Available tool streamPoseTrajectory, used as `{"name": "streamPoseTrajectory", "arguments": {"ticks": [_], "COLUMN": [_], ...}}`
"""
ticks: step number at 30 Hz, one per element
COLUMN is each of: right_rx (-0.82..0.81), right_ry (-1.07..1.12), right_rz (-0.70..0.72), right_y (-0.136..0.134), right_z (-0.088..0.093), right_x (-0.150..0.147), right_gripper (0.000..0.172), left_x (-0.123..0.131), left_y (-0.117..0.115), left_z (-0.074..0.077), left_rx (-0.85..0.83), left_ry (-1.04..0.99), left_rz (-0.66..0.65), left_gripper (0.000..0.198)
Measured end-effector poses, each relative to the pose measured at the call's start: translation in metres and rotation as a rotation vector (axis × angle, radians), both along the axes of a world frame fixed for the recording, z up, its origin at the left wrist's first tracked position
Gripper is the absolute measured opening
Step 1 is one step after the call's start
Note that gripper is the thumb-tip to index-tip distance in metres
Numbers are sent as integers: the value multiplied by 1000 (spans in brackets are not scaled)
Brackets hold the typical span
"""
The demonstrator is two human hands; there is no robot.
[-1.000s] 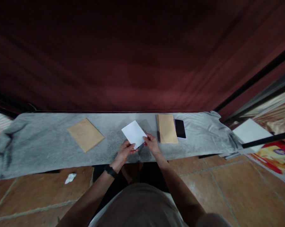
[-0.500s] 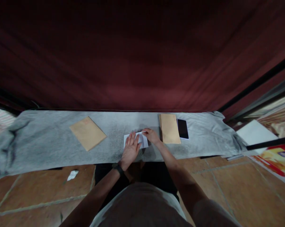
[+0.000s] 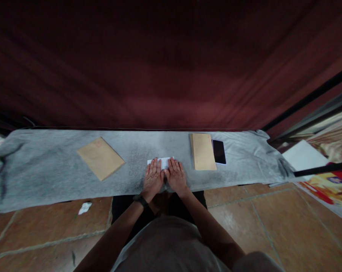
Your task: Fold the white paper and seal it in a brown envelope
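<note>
Now both flat on white paper (image 3: 161, 162): left hand (image 3: 153, 179), right hand (image 3: 176, 176).

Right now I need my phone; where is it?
The phone lies on the grey cloth, right of the hands, touching the right edge of the envelope stack.

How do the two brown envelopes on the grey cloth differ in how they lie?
The left envelope lies turned at an angle, alone on open cloth; the right envelope lies nearly square to the cloth's edge. The right envelope has a dark phone close beside it; the left envelope has nothing near. Both are tan, flat and untouched by the hands.
</note>
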State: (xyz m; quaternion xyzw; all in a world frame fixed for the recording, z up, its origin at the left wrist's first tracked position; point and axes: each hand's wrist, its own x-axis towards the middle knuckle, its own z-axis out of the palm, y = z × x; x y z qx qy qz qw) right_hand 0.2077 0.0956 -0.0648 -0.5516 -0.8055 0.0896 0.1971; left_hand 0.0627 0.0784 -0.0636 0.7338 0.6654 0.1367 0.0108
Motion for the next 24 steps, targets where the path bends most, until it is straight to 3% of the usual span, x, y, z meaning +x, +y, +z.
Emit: {"name": "streamPoseTrajectory", "arguments": {"ticks": [4,8,10,15,24], "right_rx": [31,74,96,139,111], "right_ry": [-54,-78,-67,-35,3], "right_rz": [10,49,117,207,272], "right_y": [3,-5,-11,-20,-33], "right_z": [2,2,1,-2,3], "right_x": [21,36,41,48,64], "right_gripper": [54,48,45,42,45], "left_x": [-17,-19,-10,19,18], "left_y": [-6,-8,-4,13,41], "left_z": [-3,6,12,16,7], "left_rx": [44,61,57,-48,-33], "left_ry": [-26,-2,-5,-51,-6], "left_rz": [47,69,11,-376,-376], "left_gripper": [60,58,56,52,52]}}
